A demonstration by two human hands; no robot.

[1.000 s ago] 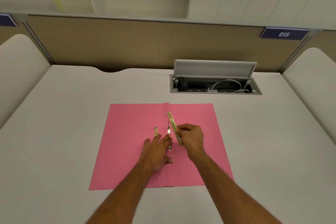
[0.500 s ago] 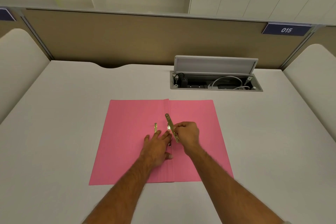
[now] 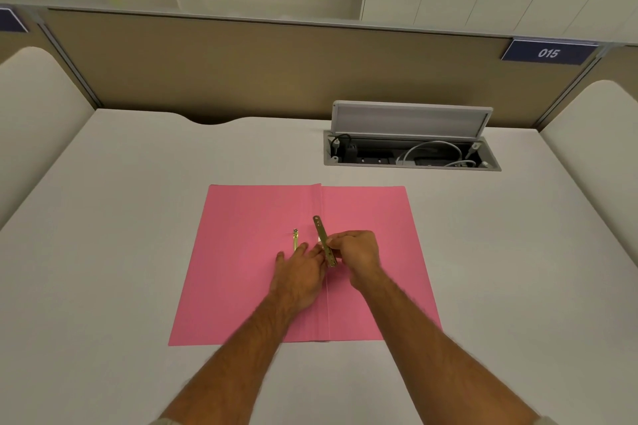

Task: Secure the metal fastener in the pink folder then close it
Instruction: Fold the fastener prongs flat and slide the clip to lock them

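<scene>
The pink folder (image 3: 241, 269) lies open and flat on the desk, its spine fold running away from me down the middle. My right hand (image 3: 355, 252) pinches a brass fastener bar (image 3: 322, 235) that slants up and away over the fold. My left hand (image 3: 300, 272) lies flat on the left leaf, fingers spread, its fingertips touching the bar's lower part. One brass prong (image 3: 295, 238) stands out of the left leaf just beyond my left fingers. A second prong is hidden behind the bar and my fingers.
A recessed cable box (image 3: 411, 152) with its lid raised and cables inside sits in the desk at the back right. A tan partition (image 3: 241, 72) closes off the far edge. Padded dividers stand at both sides.
My right hand has brought the bar left, from the right leaf to over the fold and against my left fingertips. My left hand stayed pressed on the folder.
</scene>
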